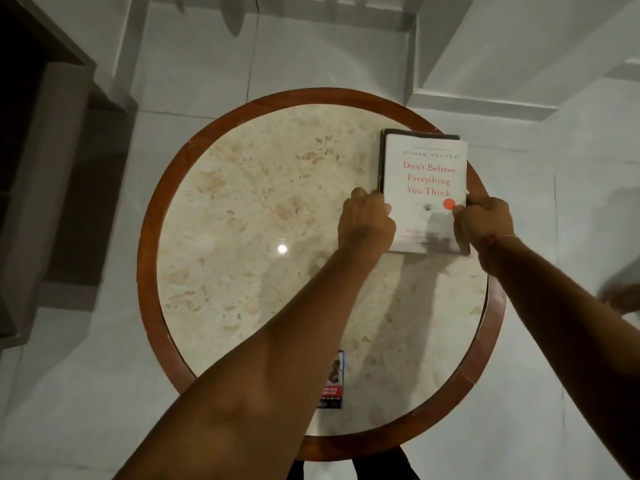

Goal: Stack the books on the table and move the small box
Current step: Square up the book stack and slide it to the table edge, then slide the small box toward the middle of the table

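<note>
Two books lie one on the other at the far right part of the round table (152, 216). On top is the white book (427, 188), with red title letters and a small orange dot on its cover. Under it is a dark book (382, 157), of which only a thin border shows along the left side and the far edge. The stack reaches close to the brown wooden rim of the table on the right.

Both hands are on the white book. The left hand (367, 225) is closed around its left edge, with the thumb on the cover and the fingers curled down at the side; whether they also touch the dark book I cannot tell. The right hand (485, 221) is closed on the right edge, its thumb pressing on the cover just beside the orange dot. A thin thread is around the right wrist.

The small box (333, 382) stands near the front edge of the table, well apart from the books. It is partly hidden behind the left forearm; a red band with white print shows on it.

The table top is pale stone with beige spots, and a lamp reflects in it as one bright point. Below the table is a light tiled floor.
</note>
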